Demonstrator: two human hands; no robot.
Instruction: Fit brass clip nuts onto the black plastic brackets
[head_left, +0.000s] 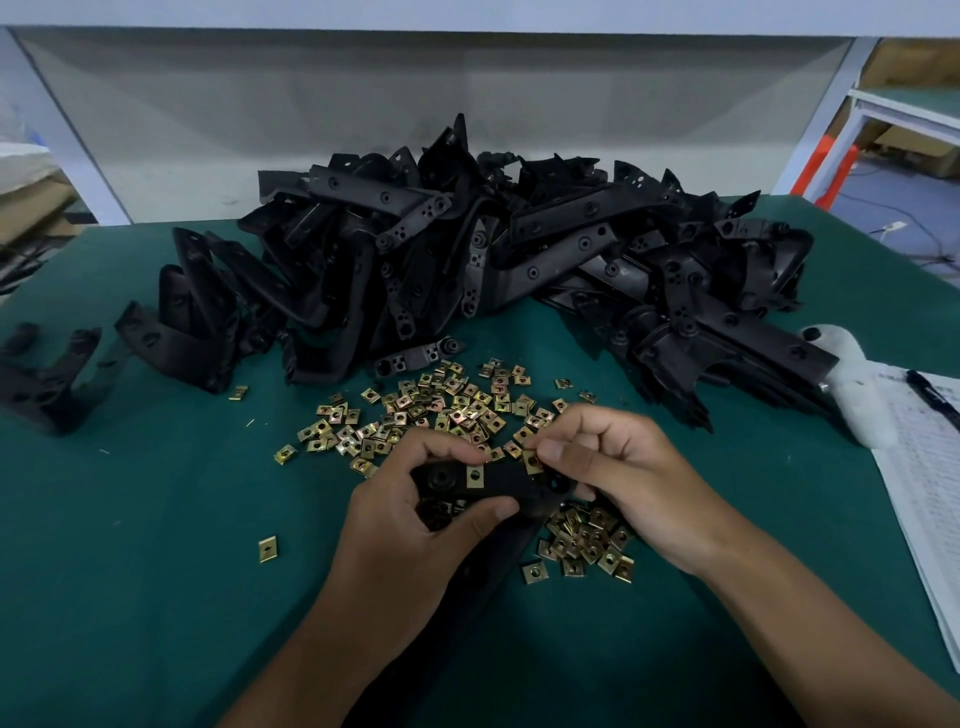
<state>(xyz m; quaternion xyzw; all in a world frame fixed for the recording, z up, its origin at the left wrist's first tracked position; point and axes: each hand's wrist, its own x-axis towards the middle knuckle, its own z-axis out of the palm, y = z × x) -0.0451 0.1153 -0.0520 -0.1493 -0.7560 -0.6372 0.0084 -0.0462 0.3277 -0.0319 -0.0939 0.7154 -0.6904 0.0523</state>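
Note:
My left hand (415, 514) grips a black plastic bracket (506, 486) over the green table, thumb and fingers curled round its left end. One brass clip nut (475, 476) sits fitted on the bracket's top face. My right hand (618, 467) pinches a second brass clip nut (533, 461) against the bracket's right end, close to a round hole. Loose brass clip nuts (431, 410) lie scattered just beyond my hands, and a smaller heap (587, 540) lies under my right hand. A large pile of black brackets (493, 260) fills the far middle of the table.
Separate brackets (47, 374) lie at the far left. A single nut (267, 548) rests left of my left forearm. A white cloth glove (852, 384) and a paper form with a pen (930, 447) sit at the right edge. The green mat (156, 571) covers the table.

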